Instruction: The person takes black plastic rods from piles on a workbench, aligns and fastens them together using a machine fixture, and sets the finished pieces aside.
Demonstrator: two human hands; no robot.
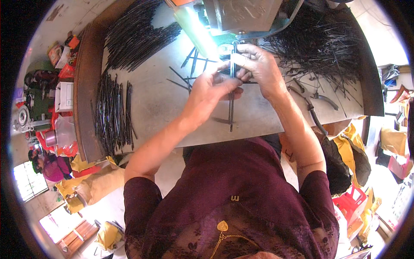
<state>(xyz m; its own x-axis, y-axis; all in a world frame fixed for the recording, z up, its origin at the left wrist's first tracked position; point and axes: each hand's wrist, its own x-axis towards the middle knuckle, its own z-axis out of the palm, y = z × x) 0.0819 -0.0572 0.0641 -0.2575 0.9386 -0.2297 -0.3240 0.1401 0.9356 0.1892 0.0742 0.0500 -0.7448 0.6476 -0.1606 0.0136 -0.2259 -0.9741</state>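
Observation:
Both hands meet under a bright lamp, in front of a grey machine. A thin black rod stands out between them, its lower end pointing toward me. My left hand has its fingers closed around the rod's middle. Higher up, my right hand pinches the rod near the machine. Whether it is one rod or more, I cannot tell, as fingers and glare hide part of it. Several loose black rods lie on the table beside my left hand.
Bundles of black rods line the table's left side, with a larger pile behind. A tangled heap of thin black pieces fills the right back. Pliers lie right of my forearm. A raised edge borders the metal tabletop.

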